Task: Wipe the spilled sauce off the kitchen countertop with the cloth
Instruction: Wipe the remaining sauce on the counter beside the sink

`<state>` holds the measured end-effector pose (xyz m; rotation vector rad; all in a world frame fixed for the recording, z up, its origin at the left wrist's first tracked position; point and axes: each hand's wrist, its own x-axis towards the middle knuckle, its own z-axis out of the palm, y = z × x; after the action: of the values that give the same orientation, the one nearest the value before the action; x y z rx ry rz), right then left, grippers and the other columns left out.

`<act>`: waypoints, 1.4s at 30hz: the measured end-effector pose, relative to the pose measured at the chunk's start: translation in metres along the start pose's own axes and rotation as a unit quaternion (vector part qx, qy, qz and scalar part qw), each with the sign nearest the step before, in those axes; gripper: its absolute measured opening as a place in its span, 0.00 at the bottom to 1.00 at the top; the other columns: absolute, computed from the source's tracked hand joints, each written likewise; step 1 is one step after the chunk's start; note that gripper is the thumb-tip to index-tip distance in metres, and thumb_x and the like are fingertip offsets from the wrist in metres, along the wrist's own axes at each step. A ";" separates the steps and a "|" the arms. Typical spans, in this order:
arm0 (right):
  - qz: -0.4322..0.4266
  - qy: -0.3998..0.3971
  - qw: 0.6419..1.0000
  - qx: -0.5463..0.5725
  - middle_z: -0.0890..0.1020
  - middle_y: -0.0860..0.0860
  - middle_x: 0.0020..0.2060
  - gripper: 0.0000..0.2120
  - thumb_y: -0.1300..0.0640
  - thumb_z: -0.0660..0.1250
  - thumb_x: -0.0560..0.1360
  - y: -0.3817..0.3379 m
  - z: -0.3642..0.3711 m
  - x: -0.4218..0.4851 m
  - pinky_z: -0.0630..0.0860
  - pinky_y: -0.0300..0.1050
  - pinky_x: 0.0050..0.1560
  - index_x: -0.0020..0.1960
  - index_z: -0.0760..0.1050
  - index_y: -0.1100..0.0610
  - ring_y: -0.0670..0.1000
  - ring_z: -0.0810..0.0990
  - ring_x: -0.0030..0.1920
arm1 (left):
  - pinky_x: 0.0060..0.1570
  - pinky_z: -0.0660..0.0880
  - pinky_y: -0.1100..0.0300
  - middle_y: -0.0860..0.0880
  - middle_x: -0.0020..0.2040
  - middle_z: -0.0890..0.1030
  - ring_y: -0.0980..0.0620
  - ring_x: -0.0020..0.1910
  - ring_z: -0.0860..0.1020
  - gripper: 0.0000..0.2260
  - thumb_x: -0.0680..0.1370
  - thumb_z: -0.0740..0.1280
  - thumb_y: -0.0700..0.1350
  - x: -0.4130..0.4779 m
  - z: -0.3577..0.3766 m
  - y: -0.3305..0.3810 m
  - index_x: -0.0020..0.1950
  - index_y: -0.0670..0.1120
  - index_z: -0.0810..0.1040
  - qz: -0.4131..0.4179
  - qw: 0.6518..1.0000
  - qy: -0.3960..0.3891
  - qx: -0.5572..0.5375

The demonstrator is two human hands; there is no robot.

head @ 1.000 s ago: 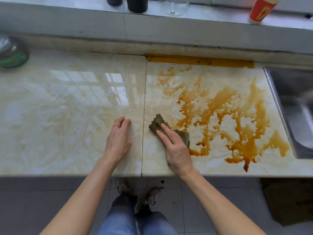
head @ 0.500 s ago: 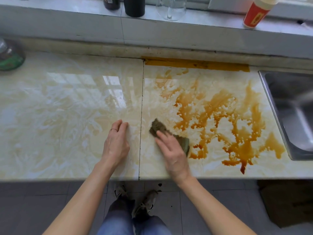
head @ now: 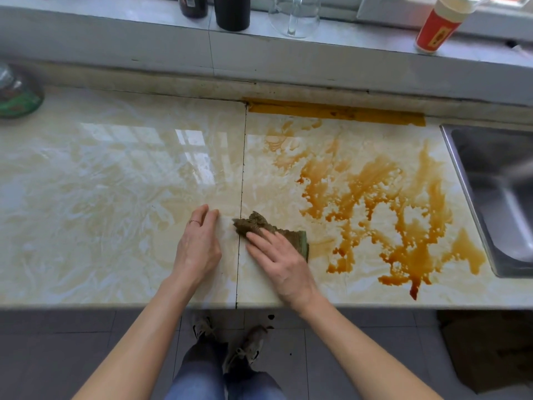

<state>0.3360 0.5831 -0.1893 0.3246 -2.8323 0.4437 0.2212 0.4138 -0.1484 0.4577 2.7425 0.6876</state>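
A brownish-green cloth [head: 256,223] lies on the pale marbled countertop [head: 101,192], right beside the seam between the two slabs. My right hand [head: 279,261] presses flat on it with straight fingers. Orange-brown sauce [head: 383,215] spreads in branching streaks over the right slab, from the cloth toward the sink. A thinner smear of sauce [head: 291,145] lies farther back. My left hand [head: 199,243] rests flat on the left slab, just left of the seam, holding nothing.
A steel sink [head: 501,197] is set in at the right. A green-topped container [head: 17,93] stands at the far left. On the raised ledge behind stand a red cup [head: 438,27], a glass [head: 294,15] and dark bottles [head: 230,10]. Yellow tape [head: 334,112] runs along the back edge.
My right hand has slid the cloth leftward to the seam, away from the thick sauce. The streaks just right of the cloth look fainter. My left hand has stayed put.
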 end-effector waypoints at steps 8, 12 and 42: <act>0.144 0.076 0.987 0.001 0.73 0.57 0.70 0.25 0.72 0.64 0.74 0.038 -0.043 0.033 0.72 0.55 0.68 0.70 0.73 0.60 0.58 0.74 0.68 | 0.59 0.72 0.50 0.46 0.75 0.57 0.44 0.70 0.65 0.27 0.73 0.60 0.34 0.000 0.001 0.001 0.71 0.44 0.63 -0.007 1.000 -0.009 0.007; 0.121 0.014 0.992 0.015 0.68 0.56 0.74 0.30 0.69 0.68 0.74 0.005 -0.032 0.032 0.71 0.52 0.67 0.74 0.68 0.55 0.56 0.72 0.69 | 0.59 0.71 0.51 0.45 0.74 0.57 0.44 0.70 0.64 0.26 0.72 0.61 0.35 0.001 0.001 0.003 0.71 0.44 0.63 -0.011 1.000 -0.010 0.005; 0.276 0.003 0.958 0.076 0.57 0.48 0.78 0.33 0.43 0.54 0.79 0.045 -0.006 0.036 0.47 0.56 0.78 0.80 0.47 0.47 0.49 0.56 0.77 | 0.60 0.72 0.51 0.47 0.75 0.56 0.46 0.71 0.63 0.28 0.73 0.64 0.38 0.000 -0.003 0.002 0.72 0.45 0.61 -0.010 0.999 -0.030 0.014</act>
<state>0.2917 0.6208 -0.1857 -0.4582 -2.8545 0.7660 0.2204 0.4141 -0.1445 0.4493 2.6991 0.6206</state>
